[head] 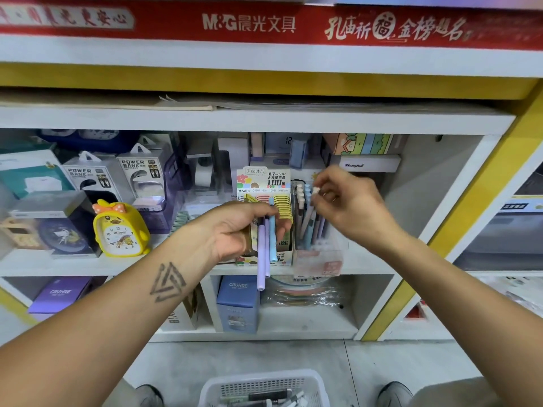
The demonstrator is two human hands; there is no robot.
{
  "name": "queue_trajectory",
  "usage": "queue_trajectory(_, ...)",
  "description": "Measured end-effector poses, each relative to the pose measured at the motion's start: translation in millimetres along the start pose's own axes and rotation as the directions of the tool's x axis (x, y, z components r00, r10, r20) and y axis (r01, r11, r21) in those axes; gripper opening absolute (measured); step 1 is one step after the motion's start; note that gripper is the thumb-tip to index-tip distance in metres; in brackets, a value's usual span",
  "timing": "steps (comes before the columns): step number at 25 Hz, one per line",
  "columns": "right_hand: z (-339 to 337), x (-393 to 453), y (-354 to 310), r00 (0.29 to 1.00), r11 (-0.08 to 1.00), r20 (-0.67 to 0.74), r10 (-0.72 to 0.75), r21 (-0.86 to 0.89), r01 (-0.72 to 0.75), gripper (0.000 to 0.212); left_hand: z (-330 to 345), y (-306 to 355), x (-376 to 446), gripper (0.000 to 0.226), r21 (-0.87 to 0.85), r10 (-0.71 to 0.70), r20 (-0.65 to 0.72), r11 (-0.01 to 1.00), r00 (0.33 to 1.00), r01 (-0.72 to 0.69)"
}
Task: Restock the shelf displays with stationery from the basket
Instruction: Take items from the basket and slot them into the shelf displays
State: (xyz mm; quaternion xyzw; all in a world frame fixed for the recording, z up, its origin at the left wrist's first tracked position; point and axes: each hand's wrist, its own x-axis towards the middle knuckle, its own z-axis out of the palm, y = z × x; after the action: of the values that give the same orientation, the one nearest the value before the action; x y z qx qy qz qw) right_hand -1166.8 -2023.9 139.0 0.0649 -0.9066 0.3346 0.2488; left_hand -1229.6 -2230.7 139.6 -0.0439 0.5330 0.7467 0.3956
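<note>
My left hand point(244, 227) grips a small bunch of pastel pens point(266, 251), purple and blue, hanging downward in front of the shelf. My right hand point(349, 201) pinches the white top of one pen point(316, 190) that stands in the clear pen display box point(320, 254) among several other pastel pens. Left of that box stands the pencil-lead display point(264, 183) with yellow and pink packs. On the floor below lies the white basket point(261, 387) holding several dark and light pens.
A yellow duck alarm clock point(120, 230), power bank boxes point(141, 177) and other boxed clocks fill the shelf's left part. Purple and blue CRUHRE boxes point(238, 301) sit on the lower shelf. My shoes point(393, 392) flank the basket.
</note>
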Motion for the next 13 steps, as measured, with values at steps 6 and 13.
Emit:
queue_trajectory(6, 9.2, -2.8, 1.9, 0.985, 0.987, 0.149, -0.086, -0.124, 0.105, 0.017, -2.4, 0.0, -3.3, 0.036, -0.027, 0.004, 0.06, 1.0, 0.998, -0.003)
queue_trajectory(13, 13.0, 0.9, -1.0, 0.973, 0.902, 0.215, -0.09, -0.397, 0.171, 0.014, -5.6, -0.5, -6.3, 0.029, 0.002, 0.058, 0.133, 0.998, 0.989, -0.059)
